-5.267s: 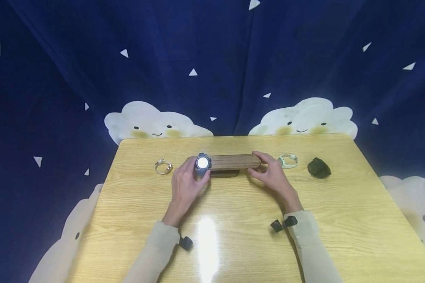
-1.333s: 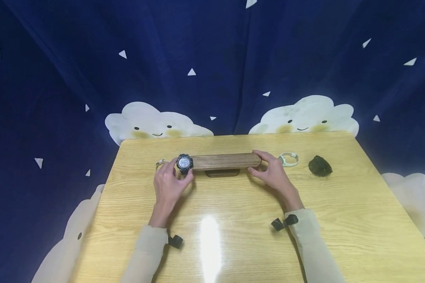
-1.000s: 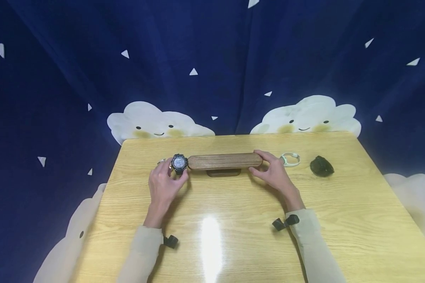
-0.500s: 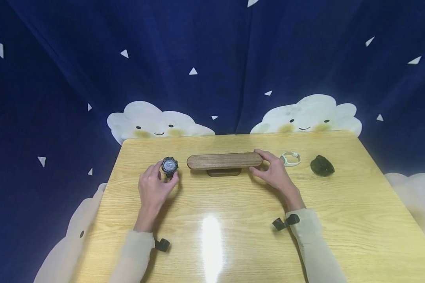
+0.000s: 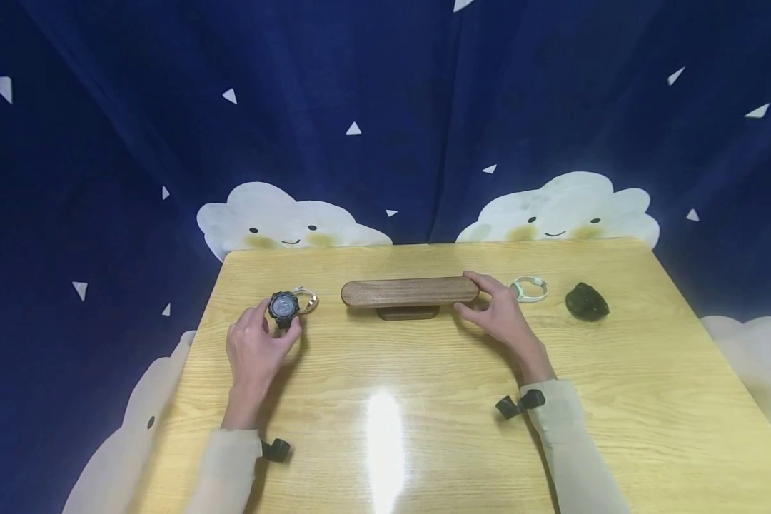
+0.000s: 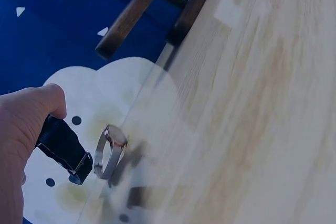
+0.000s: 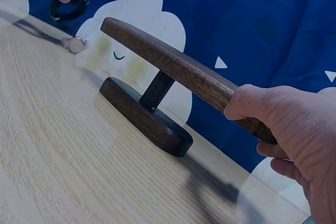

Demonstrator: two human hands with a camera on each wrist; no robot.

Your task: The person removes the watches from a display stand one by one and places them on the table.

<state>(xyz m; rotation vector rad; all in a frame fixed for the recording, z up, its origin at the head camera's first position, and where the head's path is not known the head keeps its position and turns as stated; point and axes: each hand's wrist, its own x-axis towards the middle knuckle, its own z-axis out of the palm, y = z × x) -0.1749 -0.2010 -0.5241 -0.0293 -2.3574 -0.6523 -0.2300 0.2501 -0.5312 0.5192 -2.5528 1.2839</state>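
In the head view my left hand (image 5: 255,348) pinches a black wristwatch (image 5: 284,306) between thumb and fingers, left of the wooden stand. Its black strap (image 6: 65,148) hangs down in the left wrist view, and the right wrist view shows the watch raised off the table. The brown wooden T-bar watch stand (image 5: 411,291) carries nothing on its bar. With thumb and fingers, my right hand (image 5: 497,314) grips the bar's right end. The stand's oval base (image 7: 149,124) stands on the table. Close behind the black watch lies a rose-gold watch (image 6: 118,135) with a light strap.
A pale mint watch (image 5: 518,291) with a looped strap lies just right of my right hand. Further right sits a dark lumpy object (image 5: 586,302), its kind unclear. The light wood table (image 5: 450,421) ends at the back against a blue curtain (image 5: 385,107).
My left hand has slid the black watch off the bar's left end and carried it left and slightly nearer me. The rose-gold watch shows again. My right hand has kept its grip.
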